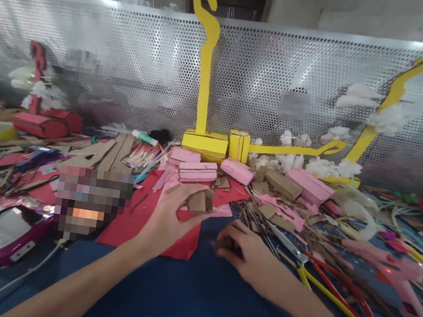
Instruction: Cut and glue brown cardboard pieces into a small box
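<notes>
My left hand point(173, 214) grips a small brown cardboard box point(200, 202) between thumb and fingers, its open end facing right. Just to the right, low over the blue tabletop, my right hand point(241, 248) is curled with fingertips pressed together; a small dark bit shows at them, too blurred to name. Red paper point(178, 243) lies beneath my left hand. Pink paper-covered boxes point(197, 171) sit right behind the box. Scissors with red and yellow handles point(314, 269) rest beside my right forearm.
Yellow hook-shaped pieces on boxes point(206, 73) stand against a perforated metal panel point(130, 61). A pink glue gun point(389, 270) with a lit red light lies at right. Cardboard strips point(117, 150), a purple device point(8, 239) and a white cable point(27, 271) are on the left.
</notes>
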Demonstrator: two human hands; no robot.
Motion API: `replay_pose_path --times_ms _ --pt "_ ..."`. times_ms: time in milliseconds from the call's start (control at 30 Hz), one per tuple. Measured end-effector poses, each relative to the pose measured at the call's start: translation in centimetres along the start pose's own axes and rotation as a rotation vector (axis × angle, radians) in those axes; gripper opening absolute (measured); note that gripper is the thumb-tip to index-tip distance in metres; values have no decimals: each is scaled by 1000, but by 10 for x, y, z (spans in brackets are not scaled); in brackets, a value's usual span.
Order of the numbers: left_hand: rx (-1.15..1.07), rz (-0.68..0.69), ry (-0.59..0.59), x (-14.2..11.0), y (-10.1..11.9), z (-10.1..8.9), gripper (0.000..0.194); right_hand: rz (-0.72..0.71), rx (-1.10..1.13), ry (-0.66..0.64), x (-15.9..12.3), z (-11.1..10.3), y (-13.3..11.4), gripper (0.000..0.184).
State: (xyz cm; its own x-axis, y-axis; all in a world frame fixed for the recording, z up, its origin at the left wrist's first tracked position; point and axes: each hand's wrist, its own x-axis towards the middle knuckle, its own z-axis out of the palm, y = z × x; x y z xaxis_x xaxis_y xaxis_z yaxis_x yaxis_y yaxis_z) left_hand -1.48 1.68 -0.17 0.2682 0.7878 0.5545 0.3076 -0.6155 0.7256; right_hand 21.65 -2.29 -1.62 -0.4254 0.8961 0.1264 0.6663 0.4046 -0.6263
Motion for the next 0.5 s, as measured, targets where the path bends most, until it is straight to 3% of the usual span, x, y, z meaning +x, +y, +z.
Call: replay_pose_path --times_ms 67,233,367,500 --pt "95 73 -25 -2 -1 2 45 51 97 14 -3 -4 0 1" --pt "121 95 -69 -6 -2 3 48 98 605 233 -6 -13 -5 23" --pt "144 162 -111 -8 -2 2 50 237 1002 352 -5 -13 -19 38" --pt "133 280 -113 -9 -2 5 49 284 1070 360 -6 -7 -29 40"
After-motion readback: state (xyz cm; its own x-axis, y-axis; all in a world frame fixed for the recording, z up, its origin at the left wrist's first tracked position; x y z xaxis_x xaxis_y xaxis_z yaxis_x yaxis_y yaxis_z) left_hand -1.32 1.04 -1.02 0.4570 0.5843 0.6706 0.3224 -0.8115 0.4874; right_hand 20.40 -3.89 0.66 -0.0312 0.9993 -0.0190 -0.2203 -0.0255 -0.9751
